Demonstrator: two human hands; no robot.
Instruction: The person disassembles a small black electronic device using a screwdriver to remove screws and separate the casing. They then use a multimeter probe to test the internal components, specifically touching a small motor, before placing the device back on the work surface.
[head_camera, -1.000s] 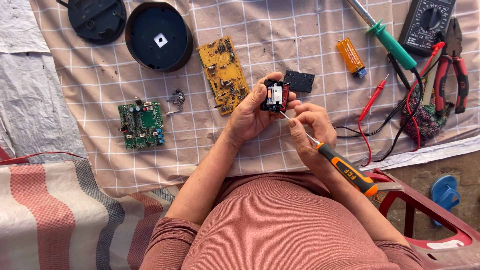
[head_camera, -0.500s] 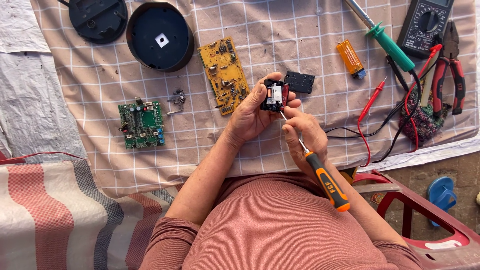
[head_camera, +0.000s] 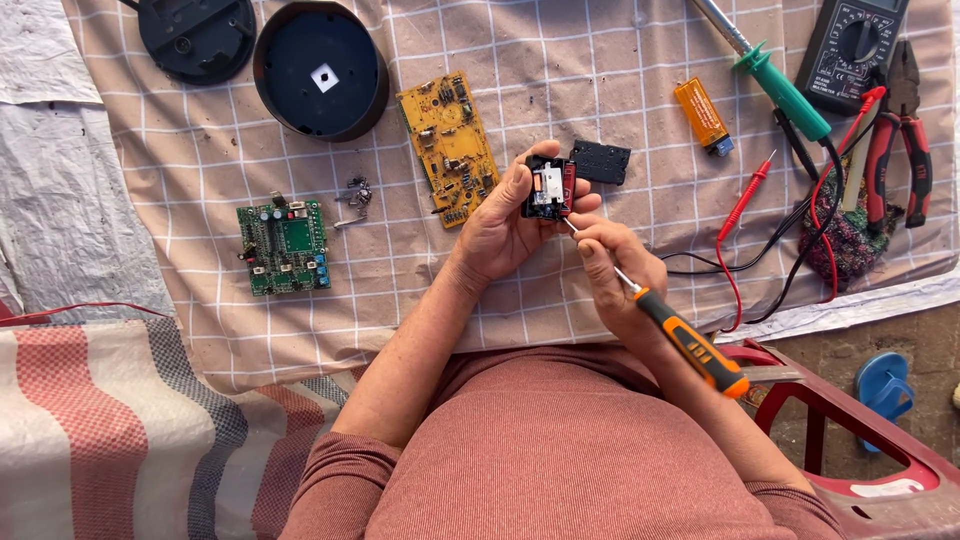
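- Fingers of the left hand (head_camera: 500, 225) curl around a small black part (head_camera: 548, 188) at frame centre.
- Right hand (head_camera: 615, 265) grips an orange screwdriver (head_camera: 690, 345), handle lower right, tip pointing upper left into the part.

1. There is one view, from a camera worn on the person's head.
2. It faces almost straight down over the chest and forearms onto a checked cloth (head_camera: 560, 60).
3. The person's body fills the bottom edge, so the top of the frame is the far side of the work area.
4. It is near: the left hand (head_camera: 505, 225) and right hand (head_camera: 615, 265) sit at mid-frame and show in fair detail.
5. The frame reaches from a striped cloth (head_camera: 110, 430) at lower left to a red chair (head_camera: 850, 450) at lower right.
6. No second view shares the scene.
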